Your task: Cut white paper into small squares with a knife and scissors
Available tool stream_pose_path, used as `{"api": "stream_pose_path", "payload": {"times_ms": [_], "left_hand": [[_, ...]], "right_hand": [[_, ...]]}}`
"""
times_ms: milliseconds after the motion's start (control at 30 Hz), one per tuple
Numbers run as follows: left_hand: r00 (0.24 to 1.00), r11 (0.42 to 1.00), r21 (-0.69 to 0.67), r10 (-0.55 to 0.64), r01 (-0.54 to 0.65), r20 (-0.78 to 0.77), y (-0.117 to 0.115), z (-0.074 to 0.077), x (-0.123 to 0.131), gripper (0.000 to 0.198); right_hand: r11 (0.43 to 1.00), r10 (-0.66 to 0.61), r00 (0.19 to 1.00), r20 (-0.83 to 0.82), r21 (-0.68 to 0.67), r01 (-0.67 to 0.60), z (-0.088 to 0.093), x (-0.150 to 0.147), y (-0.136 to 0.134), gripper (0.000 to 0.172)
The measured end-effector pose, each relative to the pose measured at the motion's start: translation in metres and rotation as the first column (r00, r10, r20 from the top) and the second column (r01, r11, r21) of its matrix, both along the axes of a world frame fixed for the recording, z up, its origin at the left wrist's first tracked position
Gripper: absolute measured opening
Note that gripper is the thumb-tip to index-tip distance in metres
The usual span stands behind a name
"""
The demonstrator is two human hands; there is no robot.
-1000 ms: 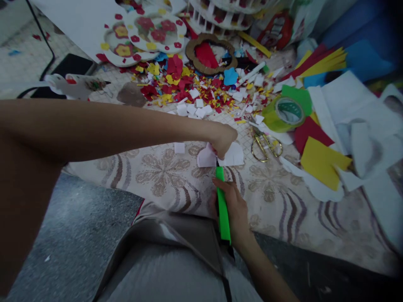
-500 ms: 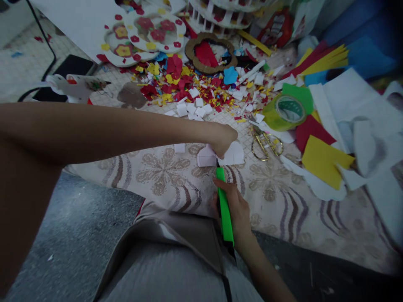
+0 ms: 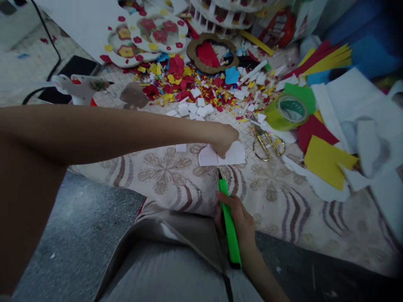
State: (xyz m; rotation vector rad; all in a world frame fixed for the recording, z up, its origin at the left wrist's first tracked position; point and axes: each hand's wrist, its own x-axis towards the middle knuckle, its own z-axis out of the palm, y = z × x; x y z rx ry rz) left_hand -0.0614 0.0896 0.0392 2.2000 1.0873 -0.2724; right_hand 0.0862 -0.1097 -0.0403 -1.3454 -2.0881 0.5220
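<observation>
My left hand (image 3: 224, 138) reaches across and presses its closed fingers down on a white foam piece (image 3: 234, 154) lying on the patterned mat (image 3: 163, 172). My right hand (image 3: 241, 222) is wrapped round a green utility knife (image 3: 229, 224). The knife's dark tip points at the near edge of the white piece, a little short of it. A small white square (image 3: 180, 147) lies just left of the piece.
Gold-handled scissors (image 3: 267, 144) lie to the right, beside a green tape roll (image 3: 288, 110). Red and yellow sheets (image 3: 327, 159), white foam offcuts (image 3: 362, 126) and a heap of coloured scraps (image 3: 195, 88) fill the far side. A glue gun (image 3: 78, 86) rests at left.
My right hand has drawn the green knife back toward me, away from the white piece. The left hand stays pressed on the piece, which now lies flatter.
</observation>
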Motion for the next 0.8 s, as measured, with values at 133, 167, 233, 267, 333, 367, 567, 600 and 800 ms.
{"api": "stream_pose_path", "payload": {"times_ms": [133,167,233,267,333,367,567,600,800], "left_hand": [[0.983,0.993,0.024,-0.11,0.115,-0.144,0.002,0.0,-0.001,0.027],[0.98,0.991,0.027,-0.127,0.132,-0.152,0.003,0.0,-0.001,0.027],[0.977,0.988,0.03,-0.148,0.154,-0.157,0.004,-0.002,-0.002,0.026],[0.976,0.987,0.032,-0.153,0.16,-0.157,0.004,-0.003,-0.003,0.026],[0.976,0.985,0.044,-0.157,0.165,-0.151,0.002,-0.005,-0.005,0.027],[0.977,0.985,0.054,-0.153,0.162,-0.148,0.001,-0.005,-0.006,0.028],[0.987,0.987,0.086,-0.128,0.136,-0.094,-0.006,-0.008,-0.022,0.027],[0.989,0.989,0.084,-0.116,0.124,-0.094,-0.006,-0.008,-0.025,0.027],[0.996,0.996,0.051,-0.073,0.076,-0.06,-0.006,-0.012,-0.036,0.027]], "right_hand": [[0.996,-0.086,0.986,-0.141,0.021,0.09,-0.004,0.008,-0.009,0.026],[0.995,-0.093,0.974,-0.206,0.014,0.098,-0.006,0.01,-0.01,0.026],[0.995,-0.095,0.936,-0.339,-0.01,0.098,-0.008,0.013,-0.01,0.028],[0.995,-0.099,0.916,-0.389,-0.02,0.099,-0.009,0.014,-0.009,0.029],[0.994,-0.108,0.899,-0.425,-0.022,0.109,-0.008,0.013,-0.008,0.031],[0.994,-0.107,0.898,-0.427,-0.014,0.112,-0.007,0.012,-0.008,0.032],[0.991,-0.106,0.916,-0.387,0.029,0.127,-0.005,0.009,-0.007,0.032],[0.991,-0.107,0.914,-0.39,0.03,0.129,-0.006,0.01,-0.007,0.031],[0.995,-0.095,0.913,-0.396,-0.003,0.102,-0.012,0.013,-0.008,0.029]]}}
